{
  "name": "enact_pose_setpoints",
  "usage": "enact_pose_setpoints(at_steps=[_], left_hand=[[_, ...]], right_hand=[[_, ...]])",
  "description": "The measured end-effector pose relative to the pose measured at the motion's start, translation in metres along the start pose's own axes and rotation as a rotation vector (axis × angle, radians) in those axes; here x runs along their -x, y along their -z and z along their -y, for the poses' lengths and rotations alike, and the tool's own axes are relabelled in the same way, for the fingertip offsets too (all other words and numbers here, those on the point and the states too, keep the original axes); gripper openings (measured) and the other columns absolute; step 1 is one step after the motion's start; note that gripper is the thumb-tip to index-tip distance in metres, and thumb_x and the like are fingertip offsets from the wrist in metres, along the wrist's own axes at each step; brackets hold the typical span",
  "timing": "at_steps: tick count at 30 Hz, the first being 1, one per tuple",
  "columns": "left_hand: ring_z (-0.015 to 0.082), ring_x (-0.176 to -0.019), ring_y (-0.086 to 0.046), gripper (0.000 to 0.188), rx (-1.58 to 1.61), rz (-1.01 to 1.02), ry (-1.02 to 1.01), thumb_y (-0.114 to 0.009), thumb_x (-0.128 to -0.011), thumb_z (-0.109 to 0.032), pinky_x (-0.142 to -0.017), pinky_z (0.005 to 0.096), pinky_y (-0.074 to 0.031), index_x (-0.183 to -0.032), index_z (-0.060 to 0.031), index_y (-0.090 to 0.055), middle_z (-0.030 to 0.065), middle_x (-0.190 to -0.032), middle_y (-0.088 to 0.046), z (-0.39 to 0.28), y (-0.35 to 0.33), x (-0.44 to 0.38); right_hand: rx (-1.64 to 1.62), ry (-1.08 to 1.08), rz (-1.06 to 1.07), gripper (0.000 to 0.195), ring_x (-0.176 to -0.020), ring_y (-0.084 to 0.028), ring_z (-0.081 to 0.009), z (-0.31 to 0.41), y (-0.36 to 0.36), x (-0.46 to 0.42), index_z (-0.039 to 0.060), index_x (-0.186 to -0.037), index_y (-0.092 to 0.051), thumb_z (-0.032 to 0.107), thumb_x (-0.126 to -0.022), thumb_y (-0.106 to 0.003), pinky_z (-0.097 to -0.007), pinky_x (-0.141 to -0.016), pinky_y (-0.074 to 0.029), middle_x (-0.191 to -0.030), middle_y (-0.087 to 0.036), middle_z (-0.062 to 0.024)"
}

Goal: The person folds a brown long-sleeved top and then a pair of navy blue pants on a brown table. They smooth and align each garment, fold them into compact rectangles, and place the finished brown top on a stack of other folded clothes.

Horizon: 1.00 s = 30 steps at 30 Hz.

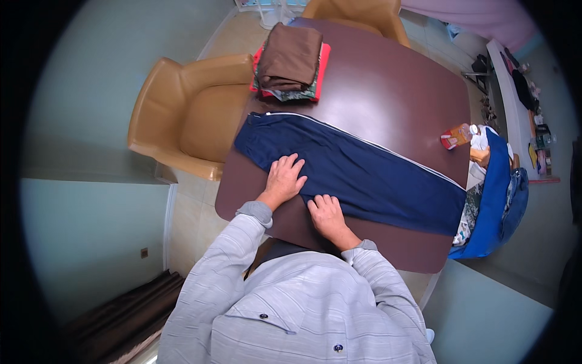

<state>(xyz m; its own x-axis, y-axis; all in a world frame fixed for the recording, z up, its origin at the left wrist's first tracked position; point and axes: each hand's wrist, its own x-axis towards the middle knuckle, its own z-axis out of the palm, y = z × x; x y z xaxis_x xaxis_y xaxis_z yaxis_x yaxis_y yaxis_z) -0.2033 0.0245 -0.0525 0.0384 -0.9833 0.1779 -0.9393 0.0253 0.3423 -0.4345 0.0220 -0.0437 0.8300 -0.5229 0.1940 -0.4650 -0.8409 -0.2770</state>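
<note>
Dark blue trousers (363, 164) with a white side stripe lie lengthwise folded across a brown table (409, 91), the waistband at the left and the leg ends at the right edge. My left hand (284, 177) rests on the near edge of the trousers, fingers spread, below the waist part. To its right, my right hand (327, 216) touches the near edge with its fingers bent; whether it pinches the cloth is hidden. Beyond the waistband stands a stack of folded clothes, with a brown garment (291, 57) on top of camouflage and red cloth (323, 68).
A drink bottle (457, 135) lies near the right table edge. Beside that edge is a heap of clothes with a blue garment (489, 195). One tan armchair (200, 113) stands at the left, another (359, 16) at the far side. A shelf (511, 100) holds small items.
</note>
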Motion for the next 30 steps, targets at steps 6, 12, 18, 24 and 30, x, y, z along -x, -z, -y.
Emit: enact_pose_setpoints(at_steps=[6, 12, 18, 24, 30], left_hand=[[0.0435, -0.154, -0.044, 0.061, -0.072, -0.013, 0.116, -0.077, -0.095, -0.033, -0.127, 0.0605, -0.034, -0.149, -0.0077, -0.063, 0.0214, -0.163, -0.052, 0.073, 0.010, -0.009], [0.0455, -0.158, -0.036, 0.067, -0.109, 0.036, 0.071, -0.072, -0.101, -0.038, -0.130, 0.0577, -0.031, -0.159, -0.0100, -0.055, 0.0214, -0.168, -0.045, 0.111, 0.017, -0.031], [0.0466, -0.161, -0.029, 0.073, -0.167, 0.078, 0.011, -0.068, -0.103, -0.047, -0.131, 0.0580, -0.027, -0.165, -0.0131, -0.049, 0.0213, -0.173, -0.037, 0.115, 0.021, -0.036], [0.0487, -0.162, -0.028, 0.074, -0.165, 0.100, 0.041, -0.067, -0.103, -0.049, -0.132, 0.0597, -0.024, -0.164, -0.0117, -0.049, 0.0228, -0.172, -0.038, 0.112, 0.015, -0.040], [0.0525, -0.160, -0.031, 0.077, -0.039, 0.070, 0.101, -0.074, -0.099, -0.035, -0.131, 0.0620, -0.024, -0.161, 0.0021, -0.047, 0.0297, -0.171, -0.037, 0.061, 0.012, -0.018]], right_hand=[[0.051, 0.030, 0.067, 0.003, -0.092, -0.062, -0.0259, 0.006, -0.004, -0.010, 0.0127, -0.089, -0.067, 0.015, -0.089, -0.068, -0.0416, -0.082, -0.047, -0.092, -0.062, -0.0062], [0.079, 0.066, 0.190, 0.004, -0.094, -0.063, -0.0243, 0.019, -0.001, 0.004, 0.0130, -0.091, -0.068, 0.016, -0.090, -0.065, -0.0399, -0.083, -0.047, -0.093, -0.063, -0.0052], [-0.025, 0.116, 0.262, 0.006, -0.093, -0.064, -0.0241, 0.026, -0.004, 0.008, 0.0118, -0.091, -0.069, 0.015, -0.090, -0.065, -0.0388, -0.084, -0.049, -0.093, -0.064, -0.0058], [-0.254, 0.086, 0.191, 0.006, -0.092, -0.065, -0.0292, 0.027, -0.006, 0.006, 0.0081, -0.092, -0.070, 0.011, -0.090, -0.065, -0.0427, -0.084, -0.053, -0.094, -0.065, -0.0090], [-0.537, -0.072, 0.024, 0.010, -0.094, -0.066, -0.0342, 0.023, 0.015, 0.011, 0.0031, -0.099, -0.072, 0.009, -0.091, -0.074, -0.0453, -0.083, -0.053, -0.097, -0.067, -0.0137]])
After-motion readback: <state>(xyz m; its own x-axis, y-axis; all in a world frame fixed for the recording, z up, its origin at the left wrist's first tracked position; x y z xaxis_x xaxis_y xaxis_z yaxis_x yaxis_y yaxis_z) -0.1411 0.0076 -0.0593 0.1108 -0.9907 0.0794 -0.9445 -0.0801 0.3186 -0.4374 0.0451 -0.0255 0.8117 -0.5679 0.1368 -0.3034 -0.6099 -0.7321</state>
